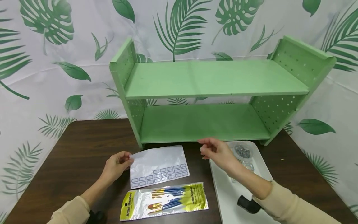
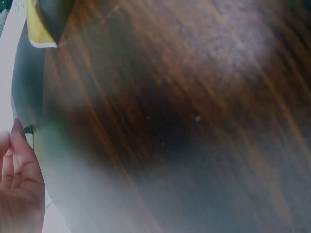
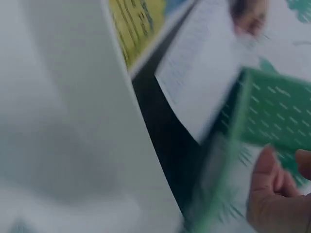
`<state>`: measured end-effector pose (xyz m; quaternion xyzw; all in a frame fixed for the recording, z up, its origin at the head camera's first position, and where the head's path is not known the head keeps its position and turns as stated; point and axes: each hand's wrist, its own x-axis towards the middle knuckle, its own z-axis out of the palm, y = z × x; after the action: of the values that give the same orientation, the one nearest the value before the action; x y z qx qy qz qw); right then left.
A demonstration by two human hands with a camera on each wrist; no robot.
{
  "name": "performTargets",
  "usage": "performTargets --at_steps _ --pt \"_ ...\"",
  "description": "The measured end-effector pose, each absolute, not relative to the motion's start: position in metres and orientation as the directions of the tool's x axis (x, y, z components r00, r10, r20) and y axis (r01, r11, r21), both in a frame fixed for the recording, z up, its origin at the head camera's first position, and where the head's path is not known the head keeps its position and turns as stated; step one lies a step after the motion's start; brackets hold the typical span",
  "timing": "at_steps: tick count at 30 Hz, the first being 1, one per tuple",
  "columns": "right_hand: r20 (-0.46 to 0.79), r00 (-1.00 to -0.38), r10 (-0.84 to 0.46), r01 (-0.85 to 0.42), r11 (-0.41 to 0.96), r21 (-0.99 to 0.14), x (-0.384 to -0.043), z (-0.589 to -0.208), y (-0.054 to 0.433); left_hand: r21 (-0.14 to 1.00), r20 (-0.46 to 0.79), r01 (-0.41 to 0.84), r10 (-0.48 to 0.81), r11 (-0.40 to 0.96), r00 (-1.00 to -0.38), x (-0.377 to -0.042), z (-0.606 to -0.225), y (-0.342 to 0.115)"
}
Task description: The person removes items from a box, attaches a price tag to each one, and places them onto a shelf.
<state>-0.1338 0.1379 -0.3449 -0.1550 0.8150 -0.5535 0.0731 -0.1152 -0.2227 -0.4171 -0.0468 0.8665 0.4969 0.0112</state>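
Note:
My left hand [image 1: 117,165] pinches the left edge of a white sheet of labels [image 1: 156,160] between thumb and fingers. Small grey-outlined rectangular labels fill the lower part of the sheet; its upper part is blank. In the left wrist view, the left hand [image 2: 22,184] shows at the far left. Over the tray's far left corner hovers my right hand [image 1: 219,154], its fingers loosely bent. Nothing can be made out between them. The right wrist view is blurred, with the right hand [image 3: 279,194] seen in front of the green shelf [image 3: 272,111].
A green two-tier shelf [image 1: 201,121] stands at the back of the dark wooden table [image 1: 84,146]. Packaged artist brushes [image 1: 165,202] lie before the sheet. On the right, a white tray [image 1: 229,199] holds a round clear container [image 1: 242,152] of small grey pieces.

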Motion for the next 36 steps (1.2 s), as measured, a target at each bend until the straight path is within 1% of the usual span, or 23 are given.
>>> performTargets --at_steps 2,6,10,14,17,21,24,30,36 --pt "-0.042 -0.941 -0.336 -0.077 0.333 -0.94 -0.141 -0.358 0.119 0.87 -0.065 -0.088 -0.064 0.486 -0.996 -0.114 -0.417 -0.224" --pt "-0.161 -0.943 -0.291 0.044 0.37 -0.928 -0.15 -0.382 0.093 0.882 -0.056 -0.074 -0.051 0.465 -0.997 -0.112 -0.417 -0.227" --pt "-0.23 -0.944 -0.237 0.127 0.381 -0.916 -0.154 -0.395 0.082 0.903 -0.067 -0.078 -0.04 0.422 -0.997 -0.11 -0.417 -0.226" --pt "-0.275 -0.938 -0.213 0.192 0.343 -0.92 -0.156 -0.399 0.076 0.917 -0.078 -0.086 -0.036 0.39 -0.996 -0.109 -0.418 -0.226" --pt "-0.29 -0.935 -0.204 0.213 0.329 -0.92 -0.157 -0.398 0.073 0.927 -0.072 -0.079 -0.033 0.367 -0.997 -0.109 -0.417 -0.226" --pt "-0.271 -0.94 -0.205 0.194 0.334 -0.922 -0.159 -0.394 0.073 0.933 -0.075 -0.082 -0.033 0.349 -0.997 -0.111 -0.414 -0.226" --pt "-0.258 -0.944 -0.208 0.186 0.311 -0.932 -0.16 -0.389 0.077 0.935 -0.094 -0.099 -0.031 0.341 -0.995 -0.112 -0.409 -0.225" --pt "-0.251 -0.945 -0.21 0.196 0.251 -0.948 -0.161 -0.384 0.084 0.957 -0.142 -0.146 -0.031 0.251 -0.989 -0.112 -0.402 -0.219" --pt "-0.25 -0.943 -0.219 0.198 0.232 -0.952 -0.16 -0.383 0.093 0.96 -0.203 -0.21 -0.06 0.186 -0.977 -0.113 -0.397 -0.211"
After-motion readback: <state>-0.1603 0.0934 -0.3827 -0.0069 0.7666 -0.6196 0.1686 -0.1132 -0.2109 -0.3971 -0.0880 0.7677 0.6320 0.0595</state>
